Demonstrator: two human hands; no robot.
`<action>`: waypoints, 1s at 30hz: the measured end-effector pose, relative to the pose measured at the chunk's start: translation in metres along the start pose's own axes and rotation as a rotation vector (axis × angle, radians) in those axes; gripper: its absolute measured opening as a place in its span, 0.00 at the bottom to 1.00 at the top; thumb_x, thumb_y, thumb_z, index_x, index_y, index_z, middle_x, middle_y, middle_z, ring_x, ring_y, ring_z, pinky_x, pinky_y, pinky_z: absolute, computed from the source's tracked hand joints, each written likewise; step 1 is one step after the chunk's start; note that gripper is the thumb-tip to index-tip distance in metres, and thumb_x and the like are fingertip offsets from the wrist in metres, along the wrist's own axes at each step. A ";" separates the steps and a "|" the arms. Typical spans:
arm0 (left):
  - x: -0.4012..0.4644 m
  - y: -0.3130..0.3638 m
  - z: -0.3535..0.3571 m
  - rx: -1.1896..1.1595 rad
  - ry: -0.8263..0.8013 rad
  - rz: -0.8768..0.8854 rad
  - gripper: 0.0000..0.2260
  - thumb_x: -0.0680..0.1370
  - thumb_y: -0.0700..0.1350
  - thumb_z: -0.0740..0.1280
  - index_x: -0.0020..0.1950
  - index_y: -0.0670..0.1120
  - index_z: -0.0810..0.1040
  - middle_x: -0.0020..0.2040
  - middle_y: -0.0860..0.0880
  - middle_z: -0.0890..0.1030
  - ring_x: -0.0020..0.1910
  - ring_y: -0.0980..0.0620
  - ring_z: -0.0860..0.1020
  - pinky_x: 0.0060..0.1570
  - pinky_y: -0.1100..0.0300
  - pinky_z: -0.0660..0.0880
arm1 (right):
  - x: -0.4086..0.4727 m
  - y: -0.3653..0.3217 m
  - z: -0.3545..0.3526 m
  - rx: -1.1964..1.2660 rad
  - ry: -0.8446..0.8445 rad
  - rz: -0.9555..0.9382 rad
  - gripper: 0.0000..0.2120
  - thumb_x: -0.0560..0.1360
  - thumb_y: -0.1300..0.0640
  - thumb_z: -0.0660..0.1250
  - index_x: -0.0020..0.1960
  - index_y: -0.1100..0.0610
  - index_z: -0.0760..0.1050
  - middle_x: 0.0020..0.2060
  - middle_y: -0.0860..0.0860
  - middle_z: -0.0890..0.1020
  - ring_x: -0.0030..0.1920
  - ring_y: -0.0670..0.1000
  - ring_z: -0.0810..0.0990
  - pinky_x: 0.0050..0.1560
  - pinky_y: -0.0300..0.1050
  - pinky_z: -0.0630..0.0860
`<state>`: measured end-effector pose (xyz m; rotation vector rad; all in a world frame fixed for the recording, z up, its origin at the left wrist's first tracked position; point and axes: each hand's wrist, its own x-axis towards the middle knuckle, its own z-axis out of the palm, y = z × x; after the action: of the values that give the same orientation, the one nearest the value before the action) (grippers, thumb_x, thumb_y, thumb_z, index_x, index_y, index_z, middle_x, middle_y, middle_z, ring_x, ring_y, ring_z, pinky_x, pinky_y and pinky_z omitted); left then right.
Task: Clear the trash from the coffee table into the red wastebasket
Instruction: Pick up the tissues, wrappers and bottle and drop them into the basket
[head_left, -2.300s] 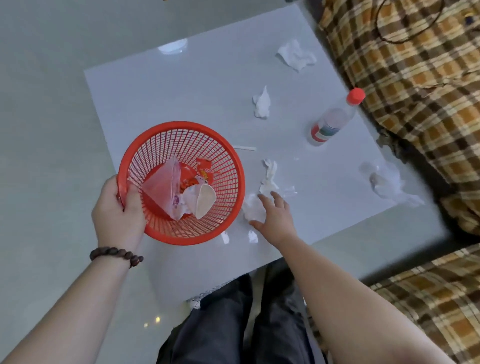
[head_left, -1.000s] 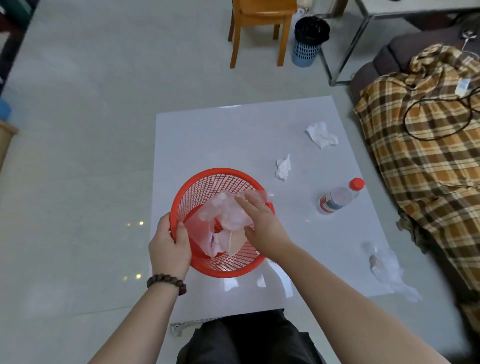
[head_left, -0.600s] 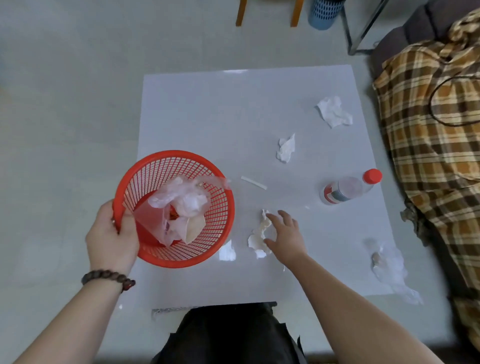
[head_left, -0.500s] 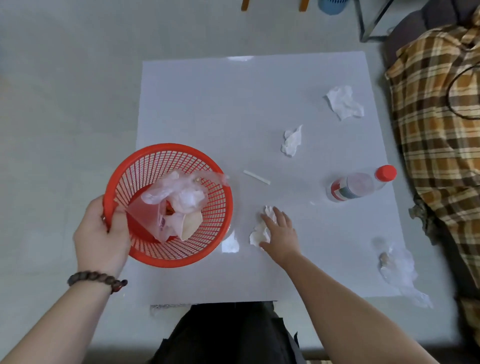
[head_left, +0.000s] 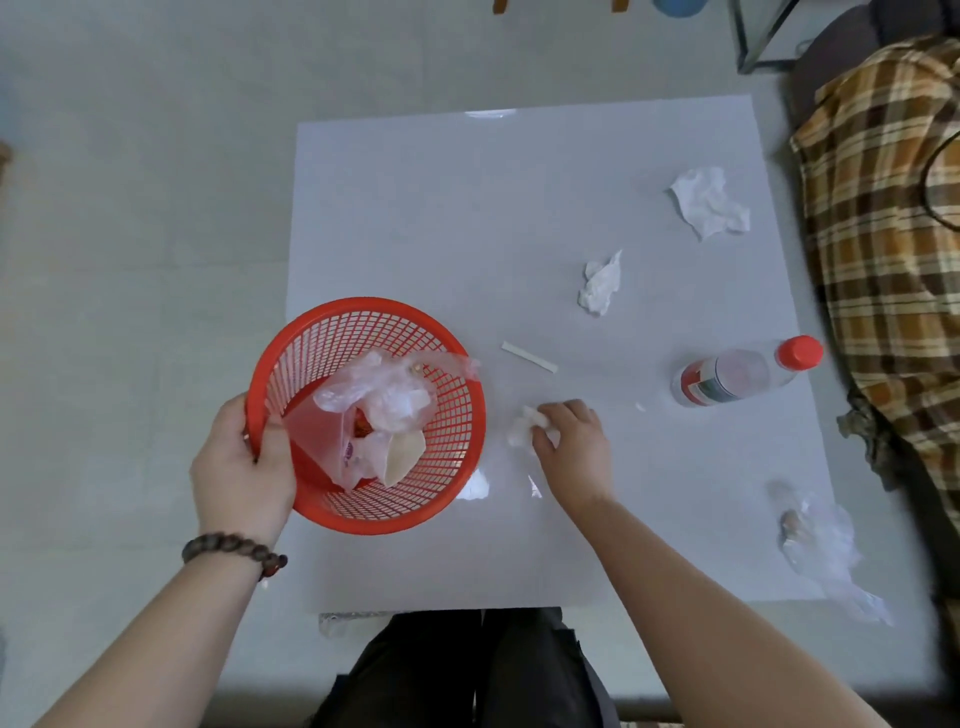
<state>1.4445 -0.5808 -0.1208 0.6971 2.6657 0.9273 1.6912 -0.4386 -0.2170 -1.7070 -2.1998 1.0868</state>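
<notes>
On the table (head_left: 415, 218), right hand (head_left: 571, 447) grip pinches tissue (head_left: 519, 431); left hand (head_left: 239, 467) clasps wastebasket (head_left: 457, 374)

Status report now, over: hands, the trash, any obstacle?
Left hand grips basket rim. Right hand pinches tissue on table. Bottle, two more tissues, strip, plastic wrap still out. Nothing blocks.
</notes>
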 end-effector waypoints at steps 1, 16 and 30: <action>-0.001 0.004 0.001 -0.010 -0.012 0.003 0.10 0.78 0.41 0.61 0.57 0.46 0.76 0.45 0.52 0.77 0.42 0.52 0.74 0.45 0.59 0.68 | -0.005 -0.016 -0.009 0.054 0.062 -0.050 0.09 0.74 0.62 0.67 0.54 0.58 0.79 0.50 0.53 0.79 0.53 0.55 0.75 0.46 0.44 0.70; -0.021 0.064 0.007 -0.156 -0.195 0.125 0.09 0.79 0.43 0.59 0.57 0.48 0.75 0.46 0.55 0.78 0.42 0.56 0.75 0.35 0.74 0.65 | -0.068 -0.107 -0.062 -0.103 -0.006 -0.255 0.23 0.72 0.49 0.71 0.66 0.48 0.73 0.62 0.49 0.77 0.62 0.54 0.72 0.59 0.49 0.73; -0.140 0.109 0.079 -0.092 -0.134 0.050 0.09 0.78 0.42 0.59 0.57 0.44 0.75 0.46 0.51 0.77 0.43 0.50 0.73 0.41 0.57 0.69 | -0.114 0.165 -0.167 -0.175 0.024 0.282 0.25 0.75 0.51 0.67 0.70 0.51 0.67 0.69 0.53 0.68 0.67 0.57 0.65 0.68 0.49 0.64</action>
<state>1.6330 -0.5356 -0.1040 0.7786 2.4833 0.9728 1.9468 -0.4513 -0.1633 -2.1448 -2.1419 0.9440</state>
